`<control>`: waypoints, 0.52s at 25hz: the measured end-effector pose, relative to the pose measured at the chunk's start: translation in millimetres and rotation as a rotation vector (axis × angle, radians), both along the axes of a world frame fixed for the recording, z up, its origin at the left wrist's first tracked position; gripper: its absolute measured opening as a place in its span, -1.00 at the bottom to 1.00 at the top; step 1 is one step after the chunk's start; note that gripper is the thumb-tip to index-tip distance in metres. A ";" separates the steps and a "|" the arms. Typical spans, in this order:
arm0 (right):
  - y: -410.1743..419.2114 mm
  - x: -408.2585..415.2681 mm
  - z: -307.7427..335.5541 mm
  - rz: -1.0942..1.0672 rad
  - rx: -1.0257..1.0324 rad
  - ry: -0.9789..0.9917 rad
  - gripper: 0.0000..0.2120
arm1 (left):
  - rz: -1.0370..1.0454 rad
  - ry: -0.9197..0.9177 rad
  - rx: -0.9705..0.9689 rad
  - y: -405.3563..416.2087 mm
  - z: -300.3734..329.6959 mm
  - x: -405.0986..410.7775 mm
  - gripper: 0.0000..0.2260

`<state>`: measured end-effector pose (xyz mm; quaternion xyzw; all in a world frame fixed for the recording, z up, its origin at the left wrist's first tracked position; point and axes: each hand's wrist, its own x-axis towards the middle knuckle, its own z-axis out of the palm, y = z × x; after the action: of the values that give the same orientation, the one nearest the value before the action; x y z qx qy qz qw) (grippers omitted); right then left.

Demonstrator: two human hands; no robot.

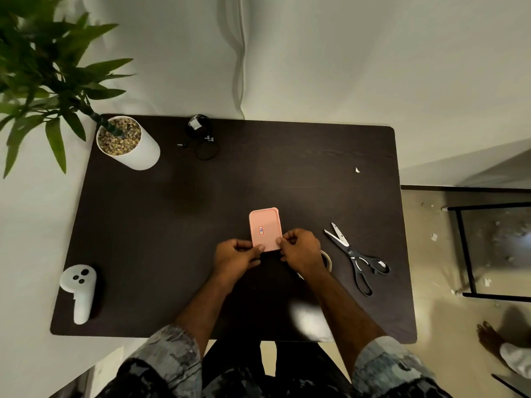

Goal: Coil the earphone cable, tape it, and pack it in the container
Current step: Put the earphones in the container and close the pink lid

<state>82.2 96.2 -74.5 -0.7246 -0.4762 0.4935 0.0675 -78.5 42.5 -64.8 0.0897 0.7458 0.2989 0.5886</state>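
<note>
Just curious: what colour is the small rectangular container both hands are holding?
Pink container, with a small red-bordered label; head view.

On the table [172, 225], the container [265, 228] sits near centre, held at its near end between the left hand [238, 254] and right hand [300, 248]; the scissors [356, 258] lie to its right; what seems a tape roll [327, 261] lies partly under the right hand; the earphone cable [201, 137] lies at the far edge, right of the potted plant [126, 142]; a controller [80, 288] lies near left.

A dark wooden table [172, 225] stands against a pale wall [344, 53]. Beyond the right hand's side, the beige floor [431, 282] carries a black metal frame [467, 254]. The light is dim.
</note>
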 end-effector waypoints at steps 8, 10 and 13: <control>0.8 0.1 0.1 -0.039 -0.016 0.027 -0.89 | 0.073 -0.034 -0.067 7.6 -2.1 -1.5 -0.75; 3.4 -2.7 3.1 -0.075 -0.018 0.061 -0.87 | 0.074 -0.008 -0.047 9.7 -1.4 -5.9 -0.75; 9.0 -21.5 8.7 -0.073 -0.027 0.092 -0.87 | 0.135 0.022 -0.041 14.3 -4.4 -17.8 -0.78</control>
<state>60.7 105.1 -65.8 -0.7190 -0.4391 0.5298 0.0979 -96.3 56.8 -69.1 0.0306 0.7625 0.3215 0.5607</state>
